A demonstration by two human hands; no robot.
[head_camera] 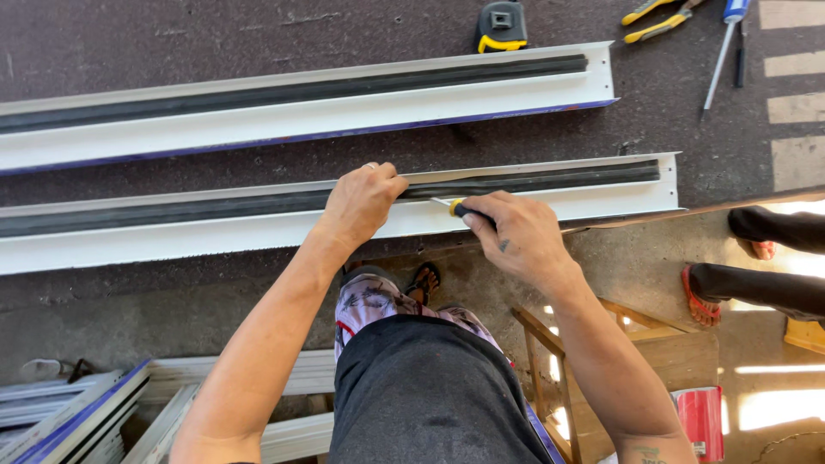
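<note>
Two long white metal profiles lie across a dark worktable (215,43), each with a black rubber strip in its channel. My left hand (363,199) presses on the black rubber strip (215,206) of the near profile (198,234). My right hand (516,236) grips a small screwdriver (460,209) with a black and yellow handle. Its tip points left at the strip, just beside my left hand's fingers. The far profile (301,116) lies untouched behind.
A black and yellow tape measure (502,27), yellow-handled pliers (657,19) and a blue-handled screwdriver (724,51) rest at the table's far right. Another person's sandalled feet (700,296) stand right of the table. More white profiles (112,404) and a wooden frame (550,344) lie below.
</note>
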